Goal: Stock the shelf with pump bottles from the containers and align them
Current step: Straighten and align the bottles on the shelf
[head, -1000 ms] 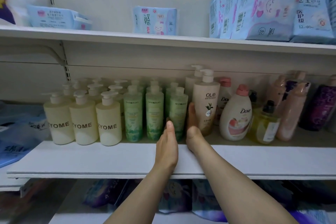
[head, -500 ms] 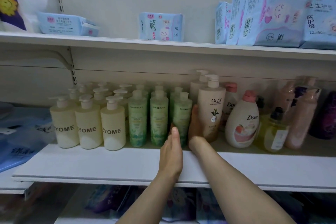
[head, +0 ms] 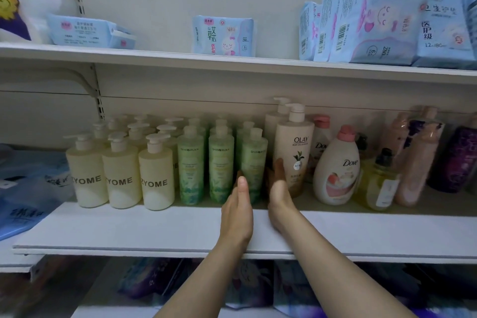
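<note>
On the middle shelf (head: 154, 230) we count three rows already stocked: cream ZYOME pump bottles (head: 121, 175) at the left, green SHIRORUKA bottles (head: 220, 170) beside them, each row several deep and fronts roughly level. Our left hand (head: 238, 212) lies flat, fingers straight, against the left side of the rightmost green bottle (head: 254, 165); our right hand (head: 277, 188) lies flat between that bottle and the tall OLAY bottle (head: 294, 150), so neither grasps anything. We judge this the aligning step, squaring the last green row. To the right stand a Dove bottle (head: 338, 170) and mixed bottles, less tidy. No containers show, so we cannot tell what stock remains.
</note>
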Tool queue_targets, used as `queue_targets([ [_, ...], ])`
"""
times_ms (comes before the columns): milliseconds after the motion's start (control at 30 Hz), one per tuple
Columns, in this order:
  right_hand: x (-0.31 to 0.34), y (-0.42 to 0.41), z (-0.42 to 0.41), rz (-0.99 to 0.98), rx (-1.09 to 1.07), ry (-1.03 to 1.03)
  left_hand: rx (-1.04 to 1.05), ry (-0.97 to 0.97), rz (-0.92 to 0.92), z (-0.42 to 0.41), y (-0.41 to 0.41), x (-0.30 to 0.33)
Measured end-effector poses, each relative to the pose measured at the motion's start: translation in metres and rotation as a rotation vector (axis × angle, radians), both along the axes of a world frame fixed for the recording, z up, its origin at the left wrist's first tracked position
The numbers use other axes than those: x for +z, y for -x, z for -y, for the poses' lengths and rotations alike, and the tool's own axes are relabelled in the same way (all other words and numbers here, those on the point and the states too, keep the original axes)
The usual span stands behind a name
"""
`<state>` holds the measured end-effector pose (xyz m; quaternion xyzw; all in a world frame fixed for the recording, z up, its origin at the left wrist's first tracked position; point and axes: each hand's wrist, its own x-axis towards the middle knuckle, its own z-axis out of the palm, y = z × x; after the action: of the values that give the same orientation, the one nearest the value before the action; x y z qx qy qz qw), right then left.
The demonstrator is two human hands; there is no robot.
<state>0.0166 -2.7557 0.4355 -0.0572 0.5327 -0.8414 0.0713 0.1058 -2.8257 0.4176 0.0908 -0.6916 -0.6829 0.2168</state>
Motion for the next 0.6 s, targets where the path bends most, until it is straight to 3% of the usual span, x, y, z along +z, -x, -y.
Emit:
queue_targets([
  [200,-0.012,-0.029,-0.008,-0.062,0.087,-0.062,-0.008,-0.001,-0.008,-0.003,-0.004,0.001],
  [600,-0.013,-0.045,0.0,-0.107,0.03,-0.208,0.081,0.011,-0.046,-0.005,-0.006,0.001],
])
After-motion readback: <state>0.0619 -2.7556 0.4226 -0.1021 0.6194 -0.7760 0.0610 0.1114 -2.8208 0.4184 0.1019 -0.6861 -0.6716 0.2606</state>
